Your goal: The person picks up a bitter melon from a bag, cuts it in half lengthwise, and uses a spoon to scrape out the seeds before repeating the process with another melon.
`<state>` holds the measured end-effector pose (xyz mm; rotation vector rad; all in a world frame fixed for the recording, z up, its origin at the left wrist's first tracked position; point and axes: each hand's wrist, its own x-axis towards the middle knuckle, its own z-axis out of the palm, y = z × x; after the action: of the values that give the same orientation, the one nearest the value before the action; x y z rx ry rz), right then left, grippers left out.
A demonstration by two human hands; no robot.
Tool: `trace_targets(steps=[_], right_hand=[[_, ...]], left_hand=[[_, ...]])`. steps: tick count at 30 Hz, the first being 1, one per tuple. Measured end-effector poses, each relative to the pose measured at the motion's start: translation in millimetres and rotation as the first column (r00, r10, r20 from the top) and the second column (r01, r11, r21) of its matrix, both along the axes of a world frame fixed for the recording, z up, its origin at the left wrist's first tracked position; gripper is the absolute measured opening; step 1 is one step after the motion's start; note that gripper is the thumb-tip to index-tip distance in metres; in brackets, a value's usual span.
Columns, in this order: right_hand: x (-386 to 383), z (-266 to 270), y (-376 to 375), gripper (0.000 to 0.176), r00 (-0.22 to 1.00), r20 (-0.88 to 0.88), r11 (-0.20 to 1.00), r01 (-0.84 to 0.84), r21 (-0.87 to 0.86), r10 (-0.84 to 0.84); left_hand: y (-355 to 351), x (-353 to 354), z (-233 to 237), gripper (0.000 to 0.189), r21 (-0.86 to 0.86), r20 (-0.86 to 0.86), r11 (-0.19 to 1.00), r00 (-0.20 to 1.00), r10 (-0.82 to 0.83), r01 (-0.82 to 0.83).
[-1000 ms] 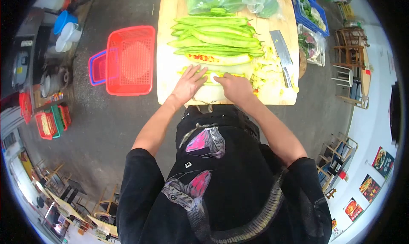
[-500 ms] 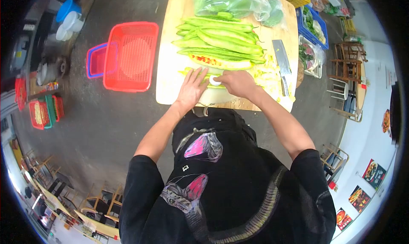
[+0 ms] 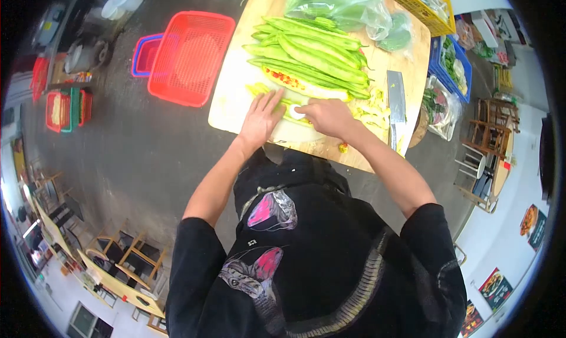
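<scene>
Your view has swung, slanting the cutting board point(image 3: 231, 102), where your left hand point(image 3: 262, 115), fingers spread, pins a split gourd point(image 3: 286, 105) and your right hand point(image 3: 331, 115), curled round a white tool point(image 3: 296, 112), seems mid-scrape, needing steady pressure.

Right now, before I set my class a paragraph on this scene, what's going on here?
A person is working on vegetables at a wooden table. The left hand lies over a split green piece, and the right hand grips a white tool against it; the hands hide much of both. Just beyond, long green vegetables lie piled, with an opened one showing red inside at the near edge. Pale scraps lie near a cleaver on the right.
</scene>
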<state>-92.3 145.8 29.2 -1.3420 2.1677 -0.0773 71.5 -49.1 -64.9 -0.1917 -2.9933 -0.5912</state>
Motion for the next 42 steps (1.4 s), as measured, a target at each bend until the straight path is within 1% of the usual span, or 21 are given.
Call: trace_targets(steps=[1, 2, 4, 8, 11, 14, 16, 19, 20, 22, 23, 26, 29, 32, 35, 38, 39, 42], right_hand=[[-1, -3, -5, 0.034, 1.0, -0.003, 0.999, -0.007, -0.034, 0.006], [0, -6, -7, 0.032, 1.0, -0.001, 0.998, -0.012, -0.064, 0.012], [-4, -16, -5, 0.033, 0.999, 0.021, 0.997, -0.022, -0.071, 0.024], [-9, -15, 15, 0.034, 0.999, 0.02, 0.997, -0.027, -0.075, 0.029], [-19, 1, 58, 0.034, 0.997, 0.062, 0.998, 0.04, 0.05, -0.043], [-17, 10, 52, 0.039, 0.999, 0.011, 0.991, -0.054, 0.123, 0.053], [-19, 4, 48, 0.035, 0.997, -0.005, 0.997, -0.072, 0.026, 0.073], [-14, -10, 30, 0.033, 0.997, 0.002, 0.993, -0.08, -0.092, 0.081], [-12, -14, 23, 0.032, 0.997, 0.01, 0.989, -0.075, -0.127, 0.077], [-13, -10, 13, 0.033, 0.995, 0.011, 0.994, -0.094, -0.063, 0.095], [-13, -8, 12, 0.033, 0.994, 0.014, 0.994, -0.105, -0.027, 0.106], [-12, -10, 22, 0.036, 0.989, -0.022, 0.989, -0.145, -0.019, 0.145], [-14, 7, 45, 0.038, 0.985, -0.027, 0.981, -0.168, 0.102, 0.171], [-20, 30, 65, 0.04, 0.975, -0.057, 0.963, -0.204, 0.177, 0.217], [-36, 53, 81, 0.04, 0.978, -0.114, 0.931, -0.127, 0.341, 0.175], [-34, 56, 70, 0.04, 0.989, -0.113, 0.983, -0.077, 0.164, 0.096], [-31, 39, 68, 0.041, 0.989, -0.087, 0.992, -0.113, 0.056, 0.117], [-7, 16, 30, 0.043, 0.983, -0.043, 0.982, -0.176, 0.074, 0.179]], left_hand=[[6, 0, -2, 0.043, 0.045, -0.011, 0.998, 0.999, 0.05, -0.05], [10, 2, -4, 0.043, 0.05, -0.018, 0.997, 0.998, 0.068, -0.067], [17, 5, -9, 0.043, 0.062, -0.028, 0.993, 0.994, 0.103, -0.101], [12, 3, -6, 0.046, 0.005, -0.009, 0.998, 0.998, 0.061, -0.061], [13, 4, -6, 0.045, -0.017, -0.006, 0.999, 0.999, 0.038, -0.038], [13, 3, -6, 0.043, -0.011, -0.014, 0.999, 0.999, 0.051, -0.051], [20, -1, 3, 0.04, 0.003, 0.004, 0.997, 0.997, 0.076, -0.076], [42, 7, -5, 0.038, 0.063, -0.014, 0.995, 0.997, 0.074, -0.073], [46, 8, -9, 0.039, 0.09, -0.018, 0.99, 0.993, 0.115, -0.113], [52, 9, -15, 0.039, 0.15, -0.016, 0.971, 0.982, 0.189, -0.184], [55, 9, -19, 0.041, 0.137, -0.079, 0.971, 0.975, 0.206, -0.194], [50, 9, -16, 0.043, 0.069, -0.071, 0.988, 0.987, 0.144, -0.139], [45, 8, -18, 0.043, 0.05, -0.043, 0.993, 0.993, 0.114, -0.111], [42, 7, -18, 0.042, 0.026, -0.026, 0.996, 0.996, 0.083, -0.082], [43, 7, -17, 0.041, 0.038, -0.024, 0.996, 0.997, 0.078, -0.077], [44, 5, -9, 0.038, 0.055, 0.001, 0.995, 0.996, 0.086, -0.086], [42, 4, -10, 0.038, 0.071, -0.009, 0.993, 0.995, 0.096, -0.096], [44, 4, -15, 0.036, 0.122, -0.025, 0.986, 0.993, 0.115, -0.111]])
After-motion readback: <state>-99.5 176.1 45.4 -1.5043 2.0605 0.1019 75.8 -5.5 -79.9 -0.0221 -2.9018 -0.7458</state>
